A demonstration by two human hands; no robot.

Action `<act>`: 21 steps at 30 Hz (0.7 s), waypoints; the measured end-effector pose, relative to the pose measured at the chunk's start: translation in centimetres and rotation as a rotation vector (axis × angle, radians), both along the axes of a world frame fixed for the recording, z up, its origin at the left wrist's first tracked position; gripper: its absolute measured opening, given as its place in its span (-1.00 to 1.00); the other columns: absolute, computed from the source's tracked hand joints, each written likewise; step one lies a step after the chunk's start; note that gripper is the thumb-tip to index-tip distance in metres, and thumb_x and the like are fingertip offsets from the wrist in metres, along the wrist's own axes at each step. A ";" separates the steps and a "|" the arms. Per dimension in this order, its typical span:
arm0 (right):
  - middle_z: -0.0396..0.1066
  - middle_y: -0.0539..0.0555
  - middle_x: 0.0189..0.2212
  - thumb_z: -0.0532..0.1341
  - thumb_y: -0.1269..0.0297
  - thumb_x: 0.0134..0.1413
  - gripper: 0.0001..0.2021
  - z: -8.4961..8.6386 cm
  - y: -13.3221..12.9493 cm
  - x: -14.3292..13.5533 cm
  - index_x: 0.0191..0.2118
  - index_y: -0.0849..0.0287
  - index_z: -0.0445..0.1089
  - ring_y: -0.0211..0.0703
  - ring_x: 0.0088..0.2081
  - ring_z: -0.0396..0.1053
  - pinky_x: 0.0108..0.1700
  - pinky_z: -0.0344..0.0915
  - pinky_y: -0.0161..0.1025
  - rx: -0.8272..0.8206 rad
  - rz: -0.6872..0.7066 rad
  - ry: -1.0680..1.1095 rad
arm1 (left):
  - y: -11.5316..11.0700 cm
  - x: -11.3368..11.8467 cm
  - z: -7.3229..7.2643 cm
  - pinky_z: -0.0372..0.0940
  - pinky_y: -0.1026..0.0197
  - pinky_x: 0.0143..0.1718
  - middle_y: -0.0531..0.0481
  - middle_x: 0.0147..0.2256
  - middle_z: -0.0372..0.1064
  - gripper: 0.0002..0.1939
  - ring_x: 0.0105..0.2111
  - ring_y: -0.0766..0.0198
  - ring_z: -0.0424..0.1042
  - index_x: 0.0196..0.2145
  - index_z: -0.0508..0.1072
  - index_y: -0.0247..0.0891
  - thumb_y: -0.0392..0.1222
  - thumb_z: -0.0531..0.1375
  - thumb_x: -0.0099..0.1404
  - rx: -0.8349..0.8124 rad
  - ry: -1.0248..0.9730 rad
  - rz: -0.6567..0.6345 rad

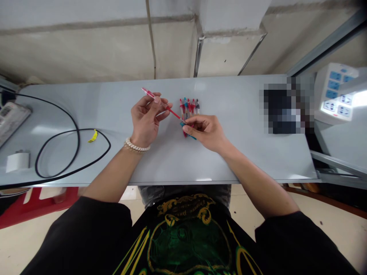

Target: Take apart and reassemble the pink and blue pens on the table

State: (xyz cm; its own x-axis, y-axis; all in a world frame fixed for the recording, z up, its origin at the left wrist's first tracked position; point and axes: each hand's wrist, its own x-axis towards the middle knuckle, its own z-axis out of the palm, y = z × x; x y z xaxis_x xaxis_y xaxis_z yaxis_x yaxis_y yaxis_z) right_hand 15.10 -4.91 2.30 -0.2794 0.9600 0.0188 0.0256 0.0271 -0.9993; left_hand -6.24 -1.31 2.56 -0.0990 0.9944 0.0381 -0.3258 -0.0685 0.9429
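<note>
Pinched between the thumb and fingers of my left hand (149,116) is a clear and red pen barrel (149,93), tilted, with a thin red refill (174,113) sticking out of its lower end. My right hand (205,131) is closed at the refill's far tip, its thumb and fingertips on a small piece whose form is partly hidden; some teal shows there. Behind and beneath my right hand, a row of several pens (189,105) with red, teal and dark tops lies on the grey table (172,160), their lower ends partly covered.
On the left lie a looped black cable (77,133) with a yellow tag (93,136), a white adapter (17,161) and a power strip (13,120). A blurred dark object (279,110) and a white socket block (335,93) are at the right. A wall runs behind.
</note>
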 end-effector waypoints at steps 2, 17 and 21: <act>0.48 -0.02 -0.51 0.56 -0.23 0.04 -0.49 0.0 0.0 0.0 -0.26 0.18 0.61 -0.33 -0.51 0.27 -0.48 0.20 -0.27 0.002 0.004 -0.008 | 0.1 -0.1 -0.1 0.64 0.23 -0.20 0.03 -0.22 0.66 -0.76 -0.18 0.20 0.70 -0.18 0.67 -0.03 0.06 0.56 0.31 0.002 0.035 0.024; 0.43 -0.04 -0.52 0.52 -0.36 0.01 -0.41 0.8 -0.1 0.4 -0.23 0.14 0.64 -0.33 -0.52 0.22 -0.49 0.22 -0.26 0.046 -0.137 -0.002 | 1.1 -1.3 -0.4 0.60 0.27 -0.16 0.10 -0.26 0.64 -0.62 -0.21 0.30 0.68 -0.18 0.65 -0.07 0.13 0.62 0.21 0.087 -0.016 0.029; 0.40 -0.05 -0.56 0.54 -0.35 -0.04 -0.41 0.7 -0.1 0.2 -0.26 0.14 0.65 -0.33 -0.53 0.20 -0.50 0.19 -0.26 0.033 -0.128 0.007 | 0.7 -1.0 -0.2 0.61 0.19 -0.15 0.03 -0.22 0.64 -0.66 -0.13 0.18 0.70 -0.15 0.65 -0.02 0.16 0.56 0.28 0.036 0.081 0.051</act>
